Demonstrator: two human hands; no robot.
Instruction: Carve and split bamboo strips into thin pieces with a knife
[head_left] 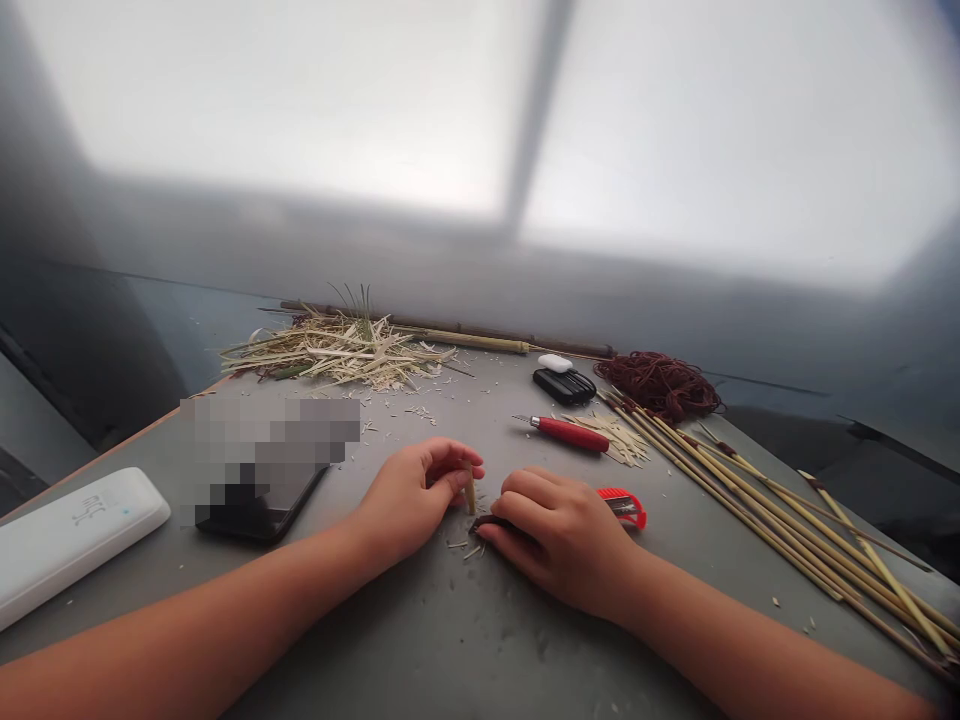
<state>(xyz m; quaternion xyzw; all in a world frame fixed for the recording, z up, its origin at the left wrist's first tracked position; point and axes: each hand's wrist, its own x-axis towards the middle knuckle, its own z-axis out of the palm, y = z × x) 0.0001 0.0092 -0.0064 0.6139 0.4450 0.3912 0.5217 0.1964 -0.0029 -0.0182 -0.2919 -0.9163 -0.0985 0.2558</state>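
Note:
Between the thumb and fingers of my left hand (424, 490) a short pale piece of bamboo (470, 492) stands roughly upright over the grey table. My right hand (559, 535) is closed round a dark, narrow blade-like tool (486, 521), its tip beside the foot of the bamboo piece. Most of that tool is hidden by my fingers. From behind my right hand sticks the end of a red utility knife (631, 507); whether it belongs to the dark tool I cannot tell. Small pale shavings (471, 549) lie just below the two hands.
Behind my hands lie a red-handled craft knife (574, 433), a black case (564, 386) with a white object (555, 363), and dark red cord (664, 385). Bamboo sticks (772, 510) cover the right side. Left are a shavings heap (352, 350), black phone (289, 505) and white device (82, 540).

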